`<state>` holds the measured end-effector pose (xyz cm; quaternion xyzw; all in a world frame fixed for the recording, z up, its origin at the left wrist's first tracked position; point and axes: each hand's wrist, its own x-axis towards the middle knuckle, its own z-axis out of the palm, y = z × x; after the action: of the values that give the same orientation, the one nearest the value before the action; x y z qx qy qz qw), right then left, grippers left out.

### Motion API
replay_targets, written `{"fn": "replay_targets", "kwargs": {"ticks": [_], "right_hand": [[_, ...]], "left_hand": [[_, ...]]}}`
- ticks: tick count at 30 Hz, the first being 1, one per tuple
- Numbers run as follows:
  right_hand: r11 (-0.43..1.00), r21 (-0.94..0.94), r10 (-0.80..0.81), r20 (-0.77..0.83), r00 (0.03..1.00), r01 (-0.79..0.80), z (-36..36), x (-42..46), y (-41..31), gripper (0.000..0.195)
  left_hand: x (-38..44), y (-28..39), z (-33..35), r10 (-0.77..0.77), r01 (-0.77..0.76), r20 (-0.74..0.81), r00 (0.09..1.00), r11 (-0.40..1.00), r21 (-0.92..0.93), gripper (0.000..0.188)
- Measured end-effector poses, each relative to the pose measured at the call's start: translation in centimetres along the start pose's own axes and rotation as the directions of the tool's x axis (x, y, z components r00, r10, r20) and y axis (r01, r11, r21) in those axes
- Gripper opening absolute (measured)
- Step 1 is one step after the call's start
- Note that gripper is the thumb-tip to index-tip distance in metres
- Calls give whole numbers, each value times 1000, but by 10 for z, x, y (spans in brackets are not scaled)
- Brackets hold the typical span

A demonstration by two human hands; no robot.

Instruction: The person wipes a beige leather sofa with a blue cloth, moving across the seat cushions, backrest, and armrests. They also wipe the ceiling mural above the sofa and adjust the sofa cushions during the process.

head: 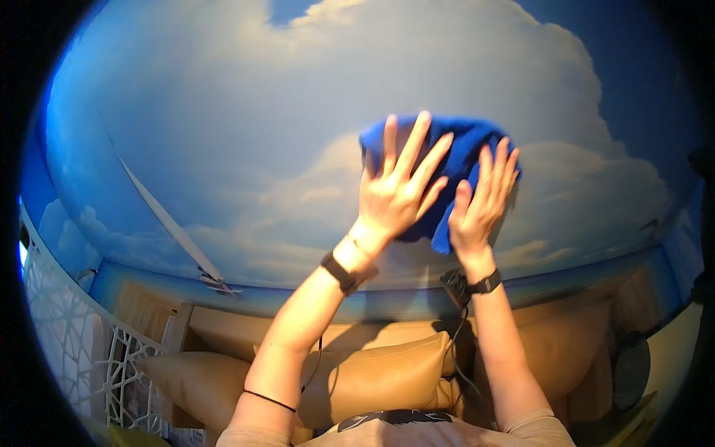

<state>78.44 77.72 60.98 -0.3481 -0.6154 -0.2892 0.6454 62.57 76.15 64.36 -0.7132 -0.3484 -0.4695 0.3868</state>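
Observation:
A blue cloth [463, 151] lies spread against a wall mural [251, 112] of sky, clouds and sea. My left hand [399, 184] presses flat on the cloth's left part, fingers spread. At the cloth's right edge, my right hand [483, 207] also rests on it, its fingers nearly together and the thumb a little apart. A corner of the cloth hangs down beside the right thumb. Both wrists carry dark straps with small devices, and a cable runs down from each.
Below the mural stands a tan leather sofa [218, 329] with several cushions, one cushion [385, 374] just in front of me. A white lattice screen [72, 335] stands at the left. A dark rounded object [631, 369] is at the lower right.

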Motion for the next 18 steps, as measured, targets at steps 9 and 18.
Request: {"fn": "replay_targets", "kwargs": {"ticks": [9, 18], "right_hand": [[975, -182, -168, -232, 958, 127, 22, 155, -6, 52], [960, 18, -276, -127, 953, 280, 67, 176, -134, 50]], "left_hand": [[149, -28, -38, 71, -56, -226, 971, 996, 70, 57], [108, -133, -81, 46, 106, -441, 896, 944, 313, 58]]}}
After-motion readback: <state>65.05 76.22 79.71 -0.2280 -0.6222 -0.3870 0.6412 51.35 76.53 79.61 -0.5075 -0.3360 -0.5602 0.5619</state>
